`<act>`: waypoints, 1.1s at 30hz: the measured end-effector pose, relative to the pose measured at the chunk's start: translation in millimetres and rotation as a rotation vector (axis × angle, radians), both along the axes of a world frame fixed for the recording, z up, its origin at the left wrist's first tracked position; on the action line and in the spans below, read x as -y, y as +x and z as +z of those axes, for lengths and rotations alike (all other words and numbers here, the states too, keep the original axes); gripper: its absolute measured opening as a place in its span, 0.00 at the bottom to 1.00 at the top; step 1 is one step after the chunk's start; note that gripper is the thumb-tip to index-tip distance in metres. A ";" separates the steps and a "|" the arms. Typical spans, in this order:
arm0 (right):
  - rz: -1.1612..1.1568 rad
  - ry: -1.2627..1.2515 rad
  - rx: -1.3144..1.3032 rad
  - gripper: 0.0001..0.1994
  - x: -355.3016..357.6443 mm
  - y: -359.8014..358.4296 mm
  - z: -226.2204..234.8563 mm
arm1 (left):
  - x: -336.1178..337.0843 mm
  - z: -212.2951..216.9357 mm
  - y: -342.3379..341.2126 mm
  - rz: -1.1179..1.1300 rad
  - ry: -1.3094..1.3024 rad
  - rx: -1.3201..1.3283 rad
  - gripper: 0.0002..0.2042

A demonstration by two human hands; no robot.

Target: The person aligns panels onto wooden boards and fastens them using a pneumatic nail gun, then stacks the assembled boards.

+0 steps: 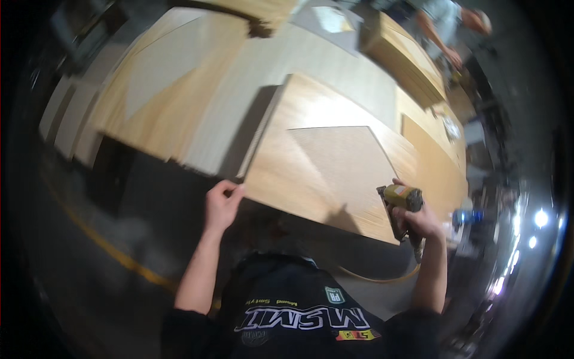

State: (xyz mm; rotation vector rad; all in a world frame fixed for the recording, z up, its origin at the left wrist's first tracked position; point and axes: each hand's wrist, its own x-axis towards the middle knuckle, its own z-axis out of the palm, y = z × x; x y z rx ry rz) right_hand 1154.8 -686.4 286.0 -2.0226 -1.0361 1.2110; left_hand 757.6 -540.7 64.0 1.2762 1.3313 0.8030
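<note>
A pale wooden panel [281, 173] with a grey-beige angular sheet [344, 158] on its face lies before me, seemingly on top of a stack. My left hand [224, 204] has its fingers closed at the panel's near left corner. At the near right corner, my right hand [421, 221] grips an air nail gun [402, 196] with a dark and yellowish body. The gun's nose is close to the panel's right edge; whether it touches cannot be made out. A thin air hose [382, 280] curves below the gun.
More light wood boards [164, 84] cover the table on the left, beside a greyish board surface [239, 90]. A stack of panels [403, 57] stands at the far right, with another person [445, 30] beyond it. A blue bottle [467, 216] is right of my hand.
</note>
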 end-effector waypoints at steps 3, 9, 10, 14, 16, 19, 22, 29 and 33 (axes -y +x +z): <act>-0.207 -0.168 0.133 0.37 17.2 58.0 9.9 | -19.5 -1.8 7.2 -0.062 0.145 -0.196 0.11; -0.427 -0.020 0.047 0.30 46.3 194.7 -26.1 | -83.3 -6.9 36.2 -0.171 0.331 -0.428 0.10; -0.452 0.034 0.017 0.29 46.7 214.2 -33.1 | -94.2 -8.2 46.3 -0.146 0.292 -0.429 0.10; -0.457 0.021 0.009 0.29 37.9 273.8 -50.0 | -133.7 -8.5 82.9 -0.115 0.251 -0.474 0.10; -0.436 0.045 -0.007 0.29 24.8 292.6 -68.7 | -153.7 -21.7 80.7 -0.119 0.287 -0.498 0.10; -0.419 0.002 -0.018 0.15 1.4 308.7 -86.6 | -167.9 -46.6 71.8 -0.054 0.238 -0.384 0.10; -0.411 -0.039 -0.050 0.14 -11.4 328.9 -96.6 | -172.2 -46.1 74.5 0.013 0.208 -0.362 0.10; -0.354 -0.094 -0.080 0.17 -24.7 347.4 -101.9 | -168.6 -34.3 79.2 0.000 0.182 -0.374 0.11; -0.308 -0.171 -0.092 0.24 -33.1 344.4 -91.5 | -164.6 -32.6 75.8 0.042 0.165 -0.379 0.10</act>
